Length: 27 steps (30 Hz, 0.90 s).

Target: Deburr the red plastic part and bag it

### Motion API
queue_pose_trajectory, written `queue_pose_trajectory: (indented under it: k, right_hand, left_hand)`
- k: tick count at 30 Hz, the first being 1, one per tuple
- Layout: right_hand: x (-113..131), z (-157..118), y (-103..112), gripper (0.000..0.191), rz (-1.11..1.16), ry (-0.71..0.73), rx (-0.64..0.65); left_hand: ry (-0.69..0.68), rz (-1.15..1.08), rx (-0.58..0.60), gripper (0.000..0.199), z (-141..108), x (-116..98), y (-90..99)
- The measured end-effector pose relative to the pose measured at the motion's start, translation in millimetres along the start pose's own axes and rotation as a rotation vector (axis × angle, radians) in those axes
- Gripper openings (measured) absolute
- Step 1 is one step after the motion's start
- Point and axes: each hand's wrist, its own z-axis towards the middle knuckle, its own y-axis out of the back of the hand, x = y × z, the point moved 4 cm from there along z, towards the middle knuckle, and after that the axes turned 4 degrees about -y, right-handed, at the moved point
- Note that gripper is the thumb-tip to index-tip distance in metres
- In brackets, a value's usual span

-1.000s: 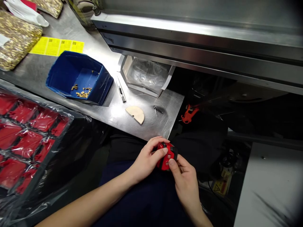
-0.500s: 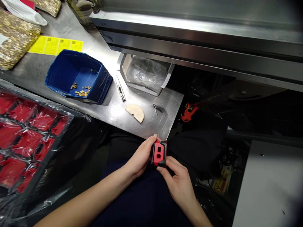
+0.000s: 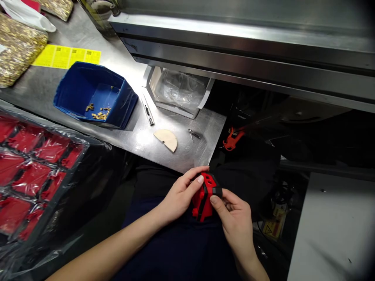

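Over my lap I hold a small red-and-black plastic housing [image 3: 201,203], tilted, with holes in its red end face. My left hand [image 3: 179,195] grips its upper left side, the thumb on the near edge and the fingers reaching round behind. On the other side, my right hand [image 3: 236,214] pinches a dark block-like part [image 3: 217,191] at the housing's right edge between thumb and forefinger. Whether that part is joined to the housing, I cannot tell. A cream half-disc [image 3: 166,139] lies on the metal table just beyond my hands.
On the metal table [image 3: 125,144] are a blue bin [image 3: 63,93] with small brass parts, a cutter knife [image 3: 148,111], a small metal tool [image 3: 193,134] and a grey bin [image 3: 175,111] holding clear plastic. A plastic-covered crate of red pieces [image 3: 32,175] stands left. An orange-handled tool [image 3: 233,139] hangs right.
The housing has been turned, from its face with a dark window and round hole to its red side and end. My right hand has shifted slightly right and now pinches a dark part.
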Motion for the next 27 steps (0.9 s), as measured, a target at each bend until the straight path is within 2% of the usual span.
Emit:
queue_pose_trajectory:
  k: [3,5,8,11,14,18,21,24,27]
  right_hand:
    - [0,3,1,0.024,0.015,-0.017,0.002]
    - [1,3,0,0.023,-0.024,-0.003,0.009]
    - [4,1,-3,0.021,-0.130,0.047,-0.006]
    - [5,-1,-6,0.021,-0.208,0.081,-0.033]
    - [3,1,-7,0.023,-0.208,0.054,-0.012]
    - [-6,6,-8,0.035,-0.117,-0.053,0.145]
    - [-13,9,-6,0.037,-0.172,-0.107,0.212]
    - [-17,9,-4,0.042,-0.293,-0.099,0.239]
    - [-16,9,-5,0.047,-0.313,-0.069,0.218]
  left_hand:
    - [-0.089,0.031,0.067,0.039,-1,-2,-1.1]
    - [-0.086,0.012,0.089,0.035,-1,-2,-1.4]
    - [-0.070,-0.020,0.056,0.025,0,-2,-1.7]
    - [-0.064,-0.022,-0.006,0.025,2,-1,-3.1]
    - [-0.005,-0.066,-0.040,0.026,5,5,-4.4]
    - [0.146,-0.230,-0.076,0.032,8,22,-2.1]
    - [0.251,-0.278,-0.122,0.039,8,34,2.0]
    - [0.272,-0.300,-0.103,0.045,8,36,2.3]
    - [0.226,-0.266,-0.052,0.037,8,31,0.4]
